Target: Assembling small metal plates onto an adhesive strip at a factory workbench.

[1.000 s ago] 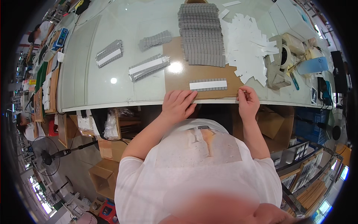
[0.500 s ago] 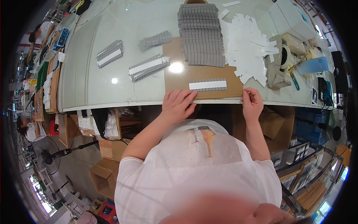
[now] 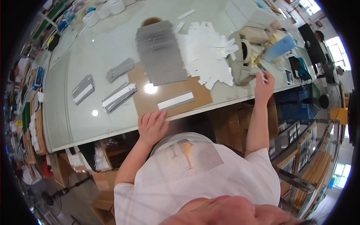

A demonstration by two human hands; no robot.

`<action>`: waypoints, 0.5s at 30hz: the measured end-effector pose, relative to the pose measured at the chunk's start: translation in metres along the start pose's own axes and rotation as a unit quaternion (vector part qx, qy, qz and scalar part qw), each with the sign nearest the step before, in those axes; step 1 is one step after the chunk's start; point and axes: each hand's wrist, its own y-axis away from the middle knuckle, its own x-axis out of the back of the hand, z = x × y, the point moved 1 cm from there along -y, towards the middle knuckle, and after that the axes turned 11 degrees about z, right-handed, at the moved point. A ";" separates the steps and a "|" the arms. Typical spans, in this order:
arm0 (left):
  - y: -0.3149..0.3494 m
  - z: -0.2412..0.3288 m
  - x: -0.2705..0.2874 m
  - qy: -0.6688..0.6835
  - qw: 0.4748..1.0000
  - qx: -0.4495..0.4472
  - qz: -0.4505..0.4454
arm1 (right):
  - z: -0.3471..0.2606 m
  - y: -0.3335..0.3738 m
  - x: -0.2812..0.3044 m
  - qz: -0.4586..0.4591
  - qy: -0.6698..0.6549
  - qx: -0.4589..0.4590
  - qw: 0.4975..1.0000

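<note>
My left hand (image 3: 152,126) lies flat at the table's near edge, fingers extended on the brown cardboard sheet (image 3: 142,103). Its fingertips are beside a grey ridged strip with a white strip (image 3: 175,100) on top. Off to the right, my right hand (image 3: 264,89) is raised near the tape dispenser (image 3: 240,72), thumb and fingers pinched together. Something small and whitish shows at those fingertips, too indistinct to name. Beyond the cardboard's middle stands a long stack of grey ridged strips (image 3: 159,54), with a pile of white paper strips (image 3: 208,52) on its right.
Small bundles of grey strips (image 3: 119,98) lie left of the cardboard, some topped with white strips. A blue bottle (image 3: 279,48) stands behind the dispenser, near a white box (image 3: 249,13). A brown tape roll (image 3: 152,21) sits beyond the stack. Cardboard boxes (image 3: 228,125) are under the table.
My right hand has left the cardboard's right edge and moved right, up beside the tape dispenser. My left hand stays by the strip. The whole view has turned and shifted to the right.
</note>
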 end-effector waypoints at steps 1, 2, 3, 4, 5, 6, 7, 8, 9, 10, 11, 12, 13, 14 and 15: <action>0.000 0.000 0.000 0.003 1.000 -0.002 0.001 | 0.008 -0.011 -0.004 0.010 0.006 0.002 1.000; -0.001 0.000 -0.002 0.006 1.000 -0.005 0.005 | 0.016 -0.018 -0.013 -0.093 -0.062 -0.156 0.981; -0.001 0.000 -0.002 0.005 1.000 -0.007 0.004 | 0.022 -0.023 -0.022 -0.196 -0.131 -0.308 0.922; -0.001 0.000 0.000 0.003 1.000 -0.008 0.002 | 0.026 -0.030 -0.026 -0.196 -0.133 -0.308 0.921; 0.000 0.000 0.000 -0.003 1.000 -0.004 0.000 | 0.027 -0.034 -0.034 -0.230 -0.136 -0.319 0.909; -0.001 0.000 -0.003 0.002 1.000 -0.006 0.001 | 0.027 -0.034 -0.040 -0.265 -0.138 -0.331 0.895; -0.002 0.001 -0.005 0.006 1.000 -0.006 0.001 | 0.029 -0.040 -0.043 -0.266 -0.123 -0.335 0.896; -0.001 0.000 -0.006 -0.016 1.000 -0.010 0.000 | 0.023 -0.046 -0.044 -0.265 -0.136 -0.342 0.891; 0.000 0.001 -0.006 -0.026 1.000 -0.003 -0.004 | 0.014 -0.051 -0.044 -0.262 -0.149 -0.351 0.887; 0.000 0.001 -0.005 -0.011 1.000 -0.004 0.000 | 0.003 -0.053 -0.040 -0.204 -0.169 -0.360 0.894; 0.000 0.002 -0.006 0.006 1.000 -0.006 0.006 | 0.004 -0.054 -0.033 -0.179 -0.217 -0.321 0.905; -0.001 0.002 -0.005 0.010 1.000 -0.008 0.005 | 0.009 -0.053 -0.024 -0.154 -0.265 -0.282 0.909; -0.001 0.002 -0.004 0.000 1.000 0.000 0.002 | 0.006 -0.047 -0.011 -0.138 -0.267 -0.276 0.913; 0.000 0.002 -0.002 0.004 1.000 0.001 0.002 | 0.004 -0.036 0.005 -0.123 -0.270 -0.270 0.916; 0.000 0.001 -0.002 0.011 1.000 -0.001 0.004 | 0.005 -0.019 0.022 -0.103 -0.265 -0.265 0.921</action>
